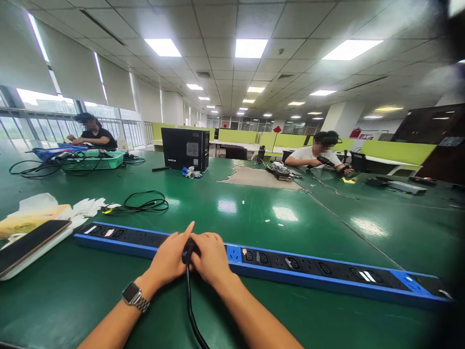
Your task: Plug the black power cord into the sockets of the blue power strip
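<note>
A long blue and black power strip (298, 266) lies across the green table (254, 218) in front of me. Both hands meet at its middle around a black plug (188, 249) whose cable (192, 315) runs back toward me. My left hand (170, 257), with a watch on its wrist, rests beside the plug with the index finger stretched over the strip. My right hand (210, 257) is curled against the plug from the right, pressing it at the strip.
A phone (29, 242) on a white pad, tissues (36, 208) and a coiled black cable (145, 202) lie at left. A black computer case (185, 148) stands farther back. Two other people work at the far table ends, one by green baskets (98, 160).
</note>
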The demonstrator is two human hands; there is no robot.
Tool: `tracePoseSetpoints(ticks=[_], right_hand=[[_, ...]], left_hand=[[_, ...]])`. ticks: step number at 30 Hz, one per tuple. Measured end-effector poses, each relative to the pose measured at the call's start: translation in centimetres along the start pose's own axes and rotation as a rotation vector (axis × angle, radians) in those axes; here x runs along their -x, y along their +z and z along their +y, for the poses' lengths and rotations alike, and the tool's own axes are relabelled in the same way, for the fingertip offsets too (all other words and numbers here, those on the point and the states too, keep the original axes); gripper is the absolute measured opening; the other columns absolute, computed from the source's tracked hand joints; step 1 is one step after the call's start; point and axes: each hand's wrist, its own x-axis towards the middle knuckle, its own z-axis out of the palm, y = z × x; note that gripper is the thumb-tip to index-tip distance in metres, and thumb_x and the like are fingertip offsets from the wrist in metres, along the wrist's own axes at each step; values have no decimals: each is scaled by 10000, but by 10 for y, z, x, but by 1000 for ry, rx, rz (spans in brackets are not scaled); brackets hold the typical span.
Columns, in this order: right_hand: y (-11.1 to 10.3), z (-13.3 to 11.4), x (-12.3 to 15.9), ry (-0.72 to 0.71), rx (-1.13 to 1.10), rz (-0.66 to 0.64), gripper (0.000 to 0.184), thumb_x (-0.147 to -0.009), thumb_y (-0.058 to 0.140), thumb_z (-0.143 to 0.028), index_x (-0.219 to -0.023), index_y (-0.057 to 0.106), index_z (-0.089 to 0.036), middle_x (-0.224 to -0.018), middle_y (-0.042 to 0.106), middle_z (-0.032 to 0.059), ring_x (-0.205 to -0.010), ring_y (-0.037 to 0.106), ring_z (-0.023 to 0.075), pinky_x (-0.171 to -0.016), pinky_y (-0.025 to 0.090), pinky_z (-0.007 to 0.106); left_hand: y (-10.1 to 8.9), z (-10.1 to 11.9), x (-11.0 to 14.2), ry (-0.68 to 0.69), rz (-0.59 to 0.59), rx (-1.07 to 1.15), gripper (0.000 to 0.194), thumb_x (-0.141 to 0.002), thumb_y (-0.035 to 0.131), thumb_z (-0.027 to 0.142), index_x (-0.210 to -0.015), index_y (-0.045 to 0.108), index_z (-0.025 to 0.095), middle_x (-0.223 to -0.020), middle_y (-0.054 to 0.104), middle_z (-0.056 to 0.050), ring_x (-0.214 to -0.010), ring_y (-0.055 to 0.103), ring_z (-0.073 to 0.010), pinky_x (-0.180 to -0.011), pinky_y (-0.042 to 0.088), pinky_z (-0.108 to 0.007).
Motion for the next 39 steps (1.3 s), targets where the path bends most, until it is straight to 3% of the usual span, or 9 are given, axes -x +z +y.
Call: tracePoseSetpoints(ticks=[3, 6, 11, 15, 20, 25, 29, 34, 39], right_hand=[[2, 1, -7, 16, -62, 177, 292, -819, 544, -170, -1092, 639, -212, -999, 719, 58, -934, 613, 218, -909, 436, 395], [-28, 29, 12, 98, -129, 378, 298, -863, 518, -233, -1141, 620, -196, -1054, 702, 85, -973, 612, 232, -884, 455, 382], [-98, 111, 84, 226, -121, 235, 324, -879, 538, -402, -1127, 630, -215, -1036, 700, 85, -947, 641, 229, -850, 496, 360], [-126, 147, 118, 329, -54, 161, 370, -863, 541, -474, -1109, 638, -214, -1011, 689, 91, -920, 639, 227, -828, 508, 361], [-127, 149, 115, 283, -25, 2, 364, -875, 513, -459, -1137, 635, -238, -1060, 674, 89, -979, 627, 228, -878, 501, 393], [-111, 166, 132, 275, 310, 108, 770, -759, 628, -508, -1418, 386, -190, -1287, 598, 157, -1192, 545, 327, -1046, 335, 605], [-103, 178, 145, 244, 515, 110, 633, -757, 610, -499, -1309, 509, -206, -1311, 597, 139, -1214, 538, 328, -1047, 342, 577], [-105, 169, 140, 329, 528, 78, 670, -728, 624, -575, -1277, 550, -198, -1337, 586, 126, -1254, 510, 320, -1048, 350, 537], [-105, 161, 135, 420, 445, 78, 760, -693, 627, -661, -1297, 543, -207, -1354, 568, 131, -1286, 475, 332, -1076, 288, 579]], left_hand=[[2, -1, -1, -4, 1, -30, 1050, -711, 689, 199, -1523, 24, 247, -1273, 621, -114, -1170, 580, -275, -1068, 382, -490], [1, -3, -2, -11, 2, -58, 1064, -726, 732, 351, -1523, 34, 252, -1290, 627, -104, -1217, 557, -288, -1084, 369, -500], [-2, -2, -1, -21, 31, -42, 1007, -741, 724, 425, -1519, 109, 249, -1272, 651, -86, -1199, 582, -269, -1076, 392, -479], [4, 12, -7, 19, 102, 36, 869, -779, 695, 415, -1490, 226, 243, -1253, 656, -88, -1176, 583, -267, -1066, 394, -493], [29, 76, -29, 200, 74, 169, 558, -817, 665, 352, -1324, 497, 189, -1237, 648, -113, -1135, 579, -264, -1023, 432, -462], [75, 159, -63, 284, -5, 225, 565, -813, 672, 302, -1339, 492, 206, -1279, 624, -104, -1145, 570, -265, -993, 461, -440], [96, 194, -83, 219, 6, 241, 341, -856, 558, 176, -1191, 607, 216, -1032, 715, -65, -985, 627, -236, -895, 504, -409], [76, 168, -76, 199, 229, 376, 408, -853, 456, 81, -1209, 597, 221, -1110, 703, -46, -1019, 614, -201, -928, 481, -374], [50, 103, -53, 17, 172, 347, 386, -877, 484, 142, -1240, 590, 220, -1071, 723, -64, -982, 636, -213, -954, 477, -402]])
